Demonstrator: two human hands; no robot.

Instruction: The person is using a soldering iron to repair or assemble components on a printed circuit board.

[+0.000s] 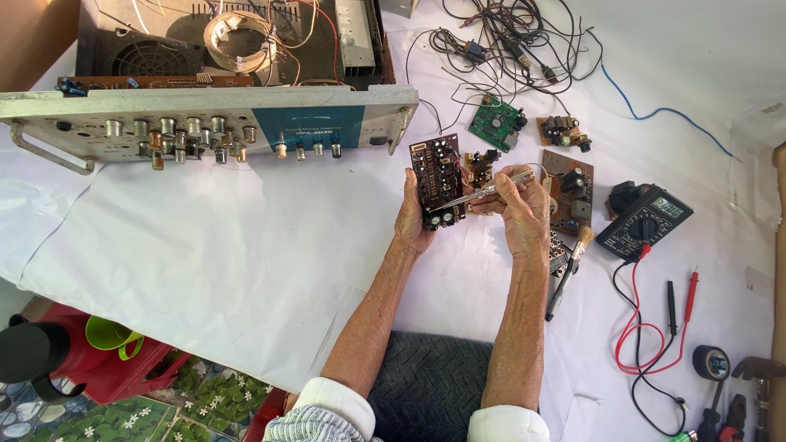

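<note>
The left hand (412, 219) holds a brown circuit board (438, 182) upright, its fingers (424, 214) wrapped round the lower left edge. Just right of the board, the right hand (524, 214) grips slim metal tweezers (483, 193), whose tips touch the board's lower part. Up and left of the board stands an opened amplifier chassis (213, 123), its knobbed front panel facing the person. Right of the board lie smaller circuit boards (565, 131) and, further right, a black multimeter (644, 223) with red and black leads. Everything rests on a white-covered bench (229, 245).
</note>
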